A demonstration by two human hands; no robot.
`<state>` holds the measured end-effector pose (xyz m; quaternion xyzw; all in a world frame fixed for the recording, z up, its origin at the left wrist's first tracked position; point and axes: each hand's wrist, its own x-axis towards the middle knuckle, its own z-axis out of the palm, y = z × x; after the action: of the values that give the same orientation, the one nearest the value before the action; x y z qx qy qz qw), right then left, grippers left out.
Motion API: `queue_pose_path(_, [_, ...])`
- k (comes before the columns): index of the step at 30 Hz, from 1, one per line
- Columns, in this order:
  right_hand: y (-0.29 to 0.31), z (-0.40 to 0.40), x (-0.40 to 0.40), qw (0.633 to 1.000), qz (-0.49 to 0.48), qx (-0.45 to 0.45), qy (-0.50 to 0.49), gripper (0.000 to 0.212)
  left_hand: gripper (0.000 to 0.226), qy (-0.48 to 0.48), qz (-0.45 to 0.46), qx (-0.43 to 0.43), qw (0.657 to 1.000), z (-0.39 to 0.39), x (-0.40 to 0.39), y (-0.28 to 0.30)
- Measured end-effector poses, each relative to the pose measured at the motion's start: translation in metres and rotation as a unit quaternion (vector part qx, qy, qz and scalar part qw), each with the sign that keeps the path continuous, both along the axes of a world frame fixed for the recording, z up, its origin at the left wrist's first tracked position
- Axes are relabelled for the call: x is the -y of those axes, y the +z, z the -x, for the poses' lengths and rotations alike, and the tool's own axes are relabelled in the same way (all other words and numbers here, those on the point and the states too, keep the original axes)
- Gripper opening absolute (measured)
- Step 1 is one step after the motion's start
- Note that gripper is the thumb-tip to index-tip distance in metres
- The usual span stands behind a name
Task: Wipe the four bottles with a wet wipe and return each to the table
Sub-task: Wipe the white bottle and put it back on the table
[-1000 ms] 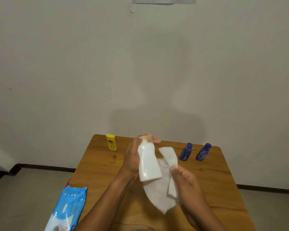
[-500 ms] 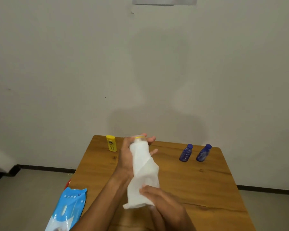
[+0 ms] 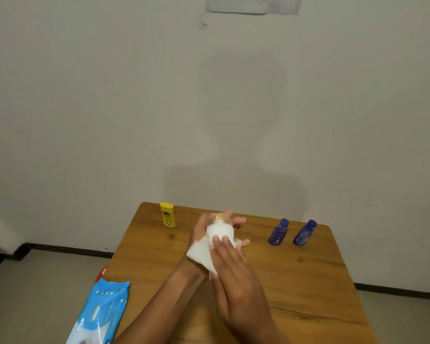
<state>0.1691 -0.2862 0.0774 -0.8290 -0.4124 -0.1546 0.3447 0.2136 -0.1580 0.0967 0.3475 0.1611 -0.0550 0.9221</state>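
Above the middle of the wooden table (image 3: 308, 281) my left hand (image 3: 204, 229) grips a white bottle (image 3: 220, 228) with a yellow band under its cap. My right hand (image 3: 230, 259) presses a white wet wipe (image 3: 200, 252) against the lower part of that bottle, fingers wrapped around it. A yellow bottle (image 3: 167, 215) stands at the far left of the table. Two dark blue bottles (image 3: 278, 232) (image 3: 305, 233) stand side by side at the far right.
A blue and white pack of wet wipes (image 3: 102, 311) lies on the table's near left corner, with something red (image 3: 102, 271) showing beside it. A plain wall rises right behind the table, and grey floor lies on both sides.
The wipe hung loose from my right hand beside the bottle. Now my right hand has brought it up and wrapped it around the bottle's lower part. My left hand keeps holding the bottle.
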Motion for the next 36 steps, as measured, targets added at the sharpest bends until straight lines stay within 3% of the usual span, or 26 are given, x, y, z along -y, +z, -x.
queue_pose_path(4, [-0.012,0.013,0.026,0.996,-0.001,0.041,0.073,0.034,0.033,0.042,0.037,0.021,0.998,-0.004,-0.009,0.002])
queue_pose_path(7, [0.010,0.022,0.036,0.994,-0.099,-0.041,0.019,0.029,0.037,0.048,0.039,0.040,0.997,0.000,-0.015,0.002])
queue_pose_path(8, [0.025,0.021,0.036,0.982,-0.157,-0.100,-0.026,0.029,0.039,0.043,0.040,0.041,0.997,0.001,-0.015,0.003])
queue_pose_path(11, [0.062,0.000,0.033,0.903,-0.327,-0.256,-0.113,0.033,0.041,0.019,0.092,0.062,0.994,0.003,-0.013,0.013])
queue_pose_path(15, [0.088,-0.036,0.022,0.856,-0.403,-0.302,-0.120,0.041,0.042,0.008,0.157,0.080,0.984,0.007,-0.005,0.014])
queue_pose_path(17, [0.085,-0.030,0.007,0.886,-0.351,-0.296,-0.062,0.041,0.043,0.005,0.161,0.095,0.982,0.001,0.001,0.013])
queue_pose_path(20, [0.053,-0.004,-0.012,0.969,-0.178,-0.167,-0.023,0.039,0.044,0.007,0.174,0.132,0.976,-0.003,0.007,0.015])
queue_pose_path(26, [0.022,0.026,0.009,0.979,-0.160,-0.118,-0.048,0.042,0.037,0.069,0.151,0.111,0.980,0.001,0.000,0.007])
queue_pose_path(29, [0.019,0.030,0.024,0.971,-0.163,-0.162,-0.056,0.033,0.034,0.087,0.115,0.089,0.986,0.000,-0.013,0.007])
queue_pose_path(32, [0.032,0.019,0.037,0.919,-0.220,-0.313,-0.097,0.047,0.030,0.060,0.089,0.056,0.993,-0.002,-0.019,0.010])
queue_pose_path(36, [0.047,-0.005,0.046,0.813,-0.348,-0.444,-0.147,0.036,0.040,0.040,0.089,0.046,0.994,-0.002,-0.021,0.014])
